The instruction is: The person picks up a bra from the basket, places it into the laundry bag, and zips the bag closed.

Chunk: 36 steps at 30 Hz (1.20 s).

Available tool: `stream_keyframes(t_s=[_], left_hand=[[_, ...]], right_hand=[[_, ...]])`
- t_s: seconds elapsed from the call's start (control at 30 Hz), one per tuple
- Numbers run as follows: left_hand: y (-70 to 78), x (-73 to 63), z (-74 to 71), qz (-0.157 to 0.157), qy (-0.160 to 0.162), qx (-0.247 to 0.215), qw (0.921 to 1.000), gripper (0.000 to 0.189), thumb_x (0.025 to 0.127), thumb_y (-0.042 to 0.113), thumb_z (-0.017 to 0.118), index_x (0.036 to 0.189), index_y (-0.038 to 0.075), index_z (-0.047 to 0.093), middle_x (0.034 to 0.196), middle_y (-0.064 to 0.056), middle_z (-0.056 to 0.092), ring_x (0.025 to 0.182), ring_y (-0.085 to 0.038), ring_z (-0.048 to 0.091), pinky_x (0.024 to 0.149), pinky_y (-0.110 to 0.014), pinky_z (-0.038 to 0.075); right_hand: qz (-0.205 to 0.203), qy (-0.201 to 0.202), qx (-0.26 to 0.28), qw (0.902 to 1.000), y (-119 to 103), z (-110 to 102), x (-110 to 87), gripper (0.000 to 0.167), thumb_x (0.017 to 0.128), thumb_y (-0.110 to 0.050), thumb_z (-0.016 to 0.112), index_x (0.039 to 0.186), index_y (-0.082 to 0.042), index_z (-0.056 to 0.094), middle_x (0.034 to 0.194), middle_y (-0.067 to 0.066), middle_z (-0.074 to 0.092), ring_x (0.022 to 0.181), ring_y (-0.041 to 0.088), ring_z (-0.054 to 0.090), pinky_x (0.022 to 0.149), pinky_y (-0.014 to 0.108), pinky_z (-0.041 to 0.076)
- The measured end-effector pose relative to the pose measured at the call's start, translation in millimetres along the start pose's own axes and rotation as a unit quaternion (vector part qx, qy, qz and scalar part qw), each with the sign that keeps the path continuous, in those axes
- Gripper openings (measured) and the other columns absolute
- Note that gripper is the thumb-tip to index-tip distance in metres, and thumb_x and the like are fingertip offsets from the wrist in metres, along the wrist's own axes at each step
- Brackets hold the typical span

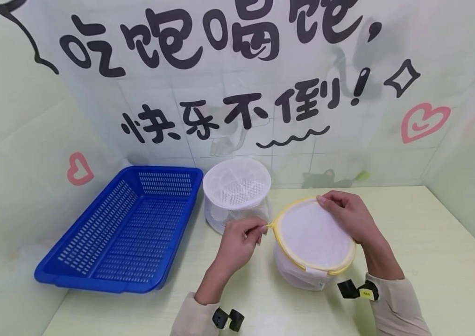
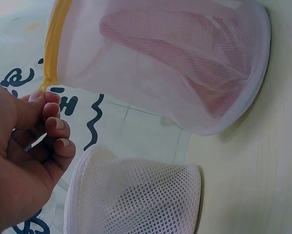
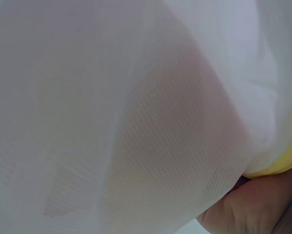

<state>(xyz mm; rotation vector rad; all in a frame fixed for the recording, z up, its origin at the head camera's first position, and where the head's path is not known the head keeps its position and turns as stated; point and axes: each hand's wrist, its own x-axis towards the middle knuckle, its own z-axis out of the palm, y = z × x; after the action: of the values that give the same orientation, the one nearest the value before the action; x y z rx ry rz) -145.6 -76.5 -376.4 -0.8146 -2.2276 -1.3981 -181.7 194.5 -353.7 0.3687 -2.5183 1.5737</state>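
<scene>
A round white mesh laundry bag (image 1: 315,235) with a yellow zipper (image 1: 287,252) stands on the table, its top tilted toward me. My left hand (image 1: 239,240) pinches the small yellow zipper pull (image 2: 44,85) at the bag's left edge. At the far right of the rim, my right hand (image 1: 354,215) grips the bag, thumb over the top; in the right wrist view the mesh covers most of it. Pinkish fabric (image 2: 185,53) shows through the bag's side in the left wrist view. The zippered top looks closed all round.
Behind my left hand stands a second white mesh bag (image 1: 237,184), coarser in weave. To the left is a blue plastic basket (image 1: 167,238) with slotted walls. A printed curtain (image 1: 220,135) hangs along the table's back edge.
</scene>
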Motion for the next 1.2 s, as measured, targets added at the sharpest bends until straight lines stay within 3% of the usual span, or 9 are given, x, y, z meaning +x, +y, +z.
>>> stream_keyframes(t_s=[0.63, 1.2], left_hand=[[-3.0, -0.7, 0.6, 0.018, -0.003, -0.004, 0.9998, 0.015, 0.087, 0.0, 0.065, 0.075, 0.008, 0.065, 0.057, 0.006, 0.051, 0.051, -0.003, 0.045, 0.046, -0.021, 0.039], [-0.6, -0.7, 0.3, 0.008, -0.009, 0.0, 0.9999, 0.015, 0.088, -0.001, 0.065, 0.075, 0.009, 0.065, 0.058, 0.007, 0.051, 0.05, -0.004, 0.044, 0.045, -0.021, 0.038]], right_hand=[[0.02, 0.01, -0.008, 0.9997, -0.8, -1.0, -0.3, 0.032, 0.096, -0.028, 0.059, 0.101, 0.002, 0.068, 0.085, 0.013, 0.062, 0.058, 0.016, 0.058, 0.05, 0.032, 0.051], [0.029, 0.013, 0.013, 0.9994, 1.1, 0.2, 0.6, 0.034, 0.096, -0.03, 0.059, 0.103, 0.003, 0.067, 0.085, 0.013, 0.062, 0.057, 0.016, 0.059, 0.05, 0.032, 0.051]])
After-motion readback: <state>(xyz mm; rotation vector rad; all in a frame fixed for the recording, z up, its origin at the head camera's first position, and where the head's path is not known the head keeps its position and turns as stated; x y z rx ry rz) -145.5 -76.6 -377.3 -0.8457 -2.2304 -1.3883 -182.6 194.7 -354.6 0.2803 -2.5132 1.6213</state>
